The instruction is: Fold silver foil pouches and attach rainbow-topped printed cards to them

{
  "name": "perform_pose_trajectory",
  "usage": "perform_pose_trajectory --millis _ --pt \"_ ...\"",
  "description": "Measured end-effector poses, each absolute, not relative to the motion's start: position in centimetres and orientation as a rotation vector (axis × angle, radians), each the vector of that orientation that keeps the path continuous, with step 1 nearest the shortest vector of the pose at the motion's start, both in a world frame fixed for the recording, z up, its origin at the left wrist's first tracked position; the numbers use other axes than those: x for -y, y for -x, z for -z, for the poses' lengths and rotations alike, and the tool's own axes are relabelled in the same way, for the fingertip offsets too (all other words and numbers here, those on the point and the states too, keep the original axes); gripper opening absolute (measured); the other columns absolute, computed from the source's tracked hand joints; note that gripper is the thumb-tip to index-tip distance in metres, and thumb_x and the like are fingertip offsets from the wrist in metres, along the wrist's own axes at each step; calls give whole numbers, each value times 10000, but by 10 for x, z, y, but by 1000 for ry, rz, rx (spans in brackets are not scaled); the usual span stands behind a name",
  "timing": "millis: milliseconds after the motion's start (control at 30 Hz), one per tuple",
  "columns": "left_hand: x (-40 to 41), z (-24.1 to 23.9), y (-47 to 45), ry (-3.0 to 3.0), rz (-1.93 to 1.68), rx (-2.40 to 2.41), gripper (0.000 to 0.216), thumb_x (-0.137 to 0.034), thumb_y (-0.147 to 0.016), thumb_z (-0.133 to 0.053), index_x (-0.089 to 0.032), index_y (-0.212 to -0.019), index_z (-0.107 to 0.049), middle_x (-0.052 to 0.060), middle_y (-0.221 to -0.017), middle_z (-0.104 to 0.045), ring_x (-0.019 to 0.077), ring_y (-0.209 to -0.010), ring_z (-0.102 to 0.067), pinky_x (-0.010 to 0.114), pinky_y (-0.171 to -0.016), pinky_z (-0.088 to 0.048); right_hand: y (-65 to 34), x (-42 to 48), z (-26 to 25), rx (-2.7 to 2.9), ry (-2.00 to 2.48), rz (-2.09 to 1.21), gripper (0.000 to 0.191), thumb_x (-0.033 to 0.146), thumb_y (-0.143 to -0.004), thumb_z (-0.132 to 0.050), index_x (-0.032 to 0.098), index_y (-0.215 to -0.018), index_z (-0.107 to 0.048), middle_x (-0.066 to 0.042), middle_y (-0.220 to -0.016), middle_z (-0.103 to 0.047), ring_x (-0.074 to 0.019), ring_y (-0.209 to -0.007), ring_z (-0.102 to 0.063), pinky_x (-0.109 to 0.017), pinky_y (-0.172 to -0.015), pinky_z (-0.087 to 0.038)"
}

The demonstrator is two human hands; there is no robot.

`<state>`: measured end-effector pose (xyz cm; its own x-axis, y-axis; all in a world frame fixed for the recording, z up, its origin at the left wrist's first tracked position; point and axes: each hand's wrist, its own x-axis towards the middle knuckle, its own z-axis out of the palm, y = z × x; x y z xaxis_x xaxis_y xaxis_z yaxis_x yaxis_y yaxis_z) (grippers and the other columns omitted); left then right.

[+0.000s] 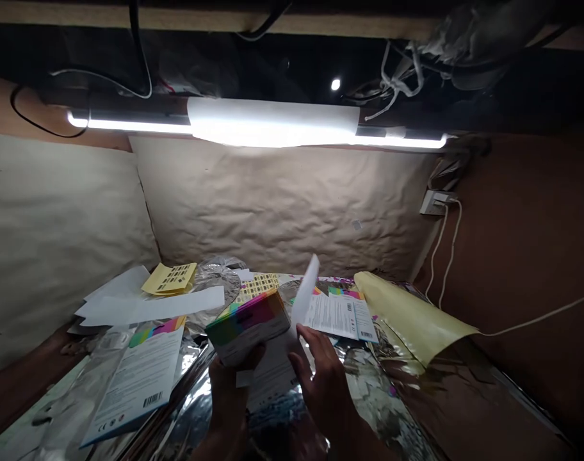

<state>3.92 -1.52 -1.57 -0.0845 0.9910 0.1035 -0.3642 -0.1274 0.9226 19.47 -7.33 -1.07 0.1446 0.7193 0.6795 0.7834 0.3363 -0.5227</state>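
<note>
Low in the middle, my left hand (pixel 225 384) is wrapped round a thick stack of printed cards (pixel 248 330) with rainbow-coloured ends, held tilted. A white printed face (pixel 275 374) hangs below the stack, between my hands. My right hand (pixel 326 378) pinches a curved white paper piece (pixel 305 291) that stands up beside the stack. Whether this piece is joined to a card, I cannot tell. More printed cards (pixel 340 314) lie just behind my right hand. Another pile of printed cards (pixel 138 378) with a barcode rests at the left.
White paper strips (pixel 152 306) and yellow label sheets (pixel 171 278) lie at the back left, with another label sheet (pixel 258 287) behind the stack. A yellowish folded sheet (pixel 407 317) lies right. Shiny film covers the table. A lit tube (pixel 392 139) hangs above; a socket (pixel 435 202) has cables.
</note>
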Motion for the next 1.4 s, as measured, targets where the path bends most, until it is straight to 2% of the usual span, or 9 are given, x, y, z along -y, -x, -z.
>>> perform_pose_trajectory --millis 133,267,433,533,667,733,900,1267,1400 --pt "12 21 -35 -1027 -1569 -969 431 -303 -454 -932 -144 -808 -743 34 -733 -738 261 -677 -672 335 -575 -581 -193 65 1 1570 1438 104 383 294 -931 -571 197 -1302 -562 -150 -1262 -588 -320 -1183 -552 -497 -969 -500" --pt "13 22 -34 -1052 -1574 -943 411 -285 -437 -934 -150 -775 -741 33 -717 -730 243 -638 -658 312 -547 -559 -199 66 -8 1575 1315 -213 369 271 -942 -550 213 -1305 -569 -107 -1228 -646 -267 -1145 -601 -403 -957 -507" --pt "23 7 -38 -1055 -1508 -853 405 -332 -482 -902 -147 -808 -750 63 -725 -742 268 -611 -671 320 -517 -559 -213 71 -14 1507 1239 -579 267 276 -861 -686 242 -1124 -658 -29 -1055 -701 -230 -1007 -647 -318 -877 -502" --pt "25 4 -38 -1097 -1429 -854 349 -289 -501 -889 -143 -789 -755 65 -707 -742 255 -619 -675 294 -529 -555 -219 76 -10 1483 1172 -707 226 265 -859 -687 230 -1082 -660 -23 -1039 -701 -223 -987 -642 -302 -871 -490" --pt "24 11 -38 -1100 -1235 -790 315 -245 -540 -867 -140 -813 -748 72 -752 -748 277 -689 -693 319 -584 -571 -222 81 3 1495 1105 -750 248 270 -921 -587 220 -1161 -625 -41 -1101 -677 -222 -1005 -621 -307 -860 -483" --pt "25 15 -41 -1084 -1164 -787 319 -207 -535 -866 -155 -824 -744 67 -760 -749 293 -710 -700 326 -575 -569 -224 82 11 1499 1123 -745 258 260 -893 -619 214 -1146 -633 -35 -1064 -678 -221 -972 -619 -298 -827 -481" --pt "32 17 -56 -978 -1148 -805 306 -167 -512 -876 -176 -774 -718 52 -712 -741 296 -711 -706 318 -565 -564 -228 78 37 1356 1193 -878 171 275 -772 -759 190 -918 -730 -6 -855 -707 -193 -778 -611 -265 -686 -469" --pt "38 9 -62 -902 -1157 -877 300 -132 -457 -883 -131 -710 -721 57 -614 -712 271 -593 -692 288 -485 -532 -225 80 42 1223 1103 -1050 140 269 -728 -794 195 -845 -774 9 -769 -708 -156 -671 -593 -248 -616 -458" --pt "35 8 -60 -914 -1112 -837 256 -121 -473 -866 -131 -685 -721 51 -610 -709 262 -551 -678 301 -460 -532 -220 79 42 1156 1038 -1108 152 293 -729 -802 211 -857 -793 2 -789 -729 -166 -698 -621 -265 -658 -495"
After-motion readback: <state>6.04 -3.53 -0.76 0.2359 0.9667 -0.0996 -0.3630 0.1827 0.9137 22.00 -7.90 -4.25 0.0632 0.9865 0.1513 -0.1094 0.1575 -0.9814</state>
